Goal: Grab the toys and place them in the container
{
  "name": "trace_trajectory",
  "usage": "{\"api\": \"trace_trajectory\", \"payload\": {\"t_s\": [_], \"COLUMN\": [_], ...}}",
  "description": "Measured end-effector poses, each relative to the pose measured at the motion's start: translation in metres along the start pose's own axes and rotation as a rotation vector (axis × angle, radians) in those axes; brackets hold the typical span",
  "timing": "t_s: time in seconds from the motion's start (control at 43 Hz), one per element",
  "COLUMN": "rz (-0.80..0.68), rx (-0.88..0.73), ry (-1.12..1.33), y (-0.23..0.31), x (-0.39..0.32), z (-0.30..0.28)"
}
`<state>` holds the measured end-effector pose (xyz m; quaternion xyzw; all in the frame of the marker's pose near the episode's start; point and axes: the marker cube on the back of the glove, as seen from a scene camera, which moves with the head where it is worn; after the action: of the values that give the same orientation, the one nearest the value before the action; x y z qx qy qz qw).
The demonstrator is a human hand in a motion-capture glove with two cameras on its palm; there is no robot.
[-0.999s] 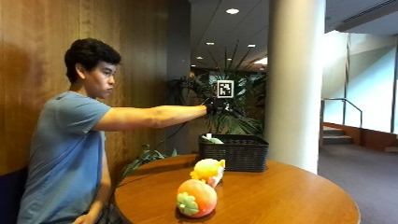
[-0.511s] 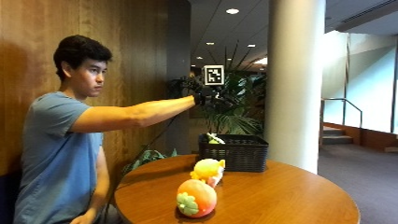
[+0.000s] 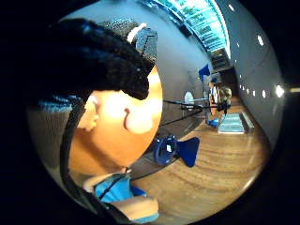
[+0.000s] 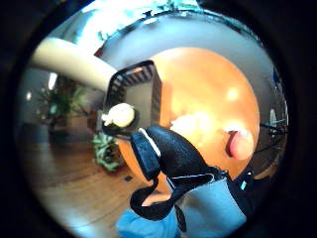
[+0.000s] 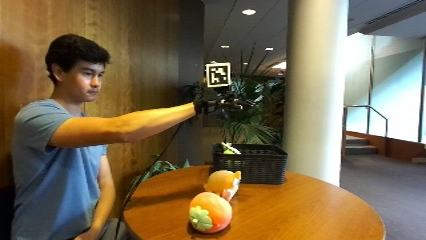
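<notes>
I saw the black-gloved right hand raised over the round wooden table, holding nothing; I couldn't tell its finger spread. Two orange plush toys sat beside the black woven basket, which held a yellowish toy.

No text, label or number can be read anywhere (all views checked).

A round wooden table – white pillar and leafy plant behind it.
</notes>
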<state>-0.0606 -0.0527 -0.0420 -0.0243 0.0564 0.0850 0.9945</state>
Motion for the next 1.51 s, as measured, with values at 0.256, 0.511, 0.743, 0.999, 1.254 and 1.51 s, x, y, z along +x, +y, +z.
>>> {"api": "trace_trajectory", "payload": {"t_s": [0.256,0.511,0.743,0.999,1.254,1.51], "rz": [0.028,0.135,0.241,0.217,0.221,0.214], "rx": [-0.069,-0.184,-0.265,-0.349,-0.401,-0.278], "ry": [0.046,0.031,0.039,-0.023,-0.036,-0.080], "y": [0.028,0.058,0.074,0.091,0.101,0.093], "x": [0.086,0.169,0.208,0.216,0.214,0.212], "z": [0.035,0.113,0.185,0.235,0.280,0.282]}}
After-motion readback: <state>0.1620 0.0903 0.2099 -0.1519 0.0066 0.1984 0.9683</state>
